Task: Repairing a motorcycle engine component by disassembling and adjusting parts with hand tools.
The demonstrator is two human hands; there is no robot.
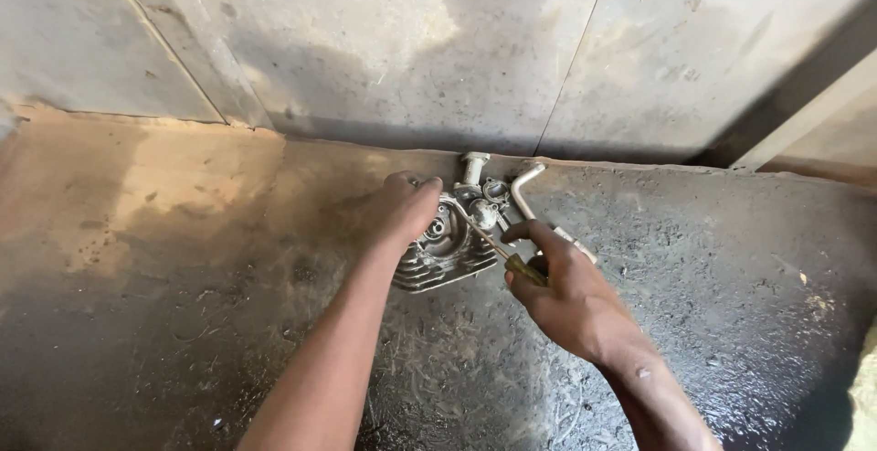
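A grey concrete wall [393,40] rises behind a dark, oil-stained floor [731,323], dusty brown at the left. One finned metal engine part [448,254] lies on the floor against the wall's foot. One bent metal pipe [525,191] rests just beside it. Two hands work there: the left hand [402,209] clasps the engine part's top; the right hand [562,291] grips one screwdriver [498,250], tip touching the part.

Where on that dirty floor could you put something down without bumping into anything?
Bare floor lies left of the left hand, out to the wall. More lies right of the right hand, toward the wooden board. It is crowded at the wall's foot, where both hands, the finned engine part, the screwdriver and a bent metal tool bunch together.
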